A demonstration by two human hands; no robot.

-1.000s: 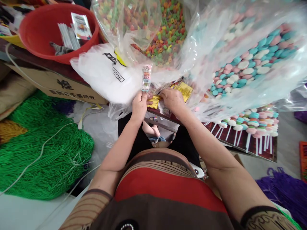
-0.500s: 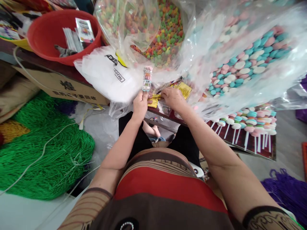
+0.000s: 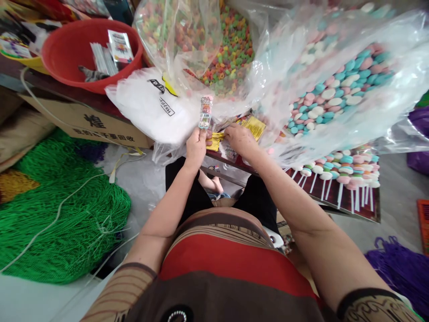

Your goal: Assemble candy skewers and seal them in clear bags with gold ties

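My left hand [image 3: 195, 146] pinches the bottom of a small filled candy packet [image 3: 205, 112], held upright in front of me. My right hand [image 3: 240, 139] rests fingers-down on a pile of gold twist ties [image 3: 216, 141] at the table edge; whether it has one pinched is hidden. More gold ties [image 3: 254, 125] lie just behind it. A big clear bag of colourful ring candy [image 3: 231, 49] stands open behind the packet. A clear bag of pink, blue and white candies [image 3: 338, 89] fills the right.
A red basin [image 3: 72, 56] with packets and sticks sits at the back left, above a cardboard box [image 3: 87, 123]. A white plastic bag [image 3: 150, 109] lies beside my left hand. Lollipops [image 3: 345, 174] lie on the table at right. Green netting [image 3: 60, 210] and purple netting [image 3: 398, 264] cover the floor.
Both hands stay where they were, the left still holding the packet. The view has shifted slightly.
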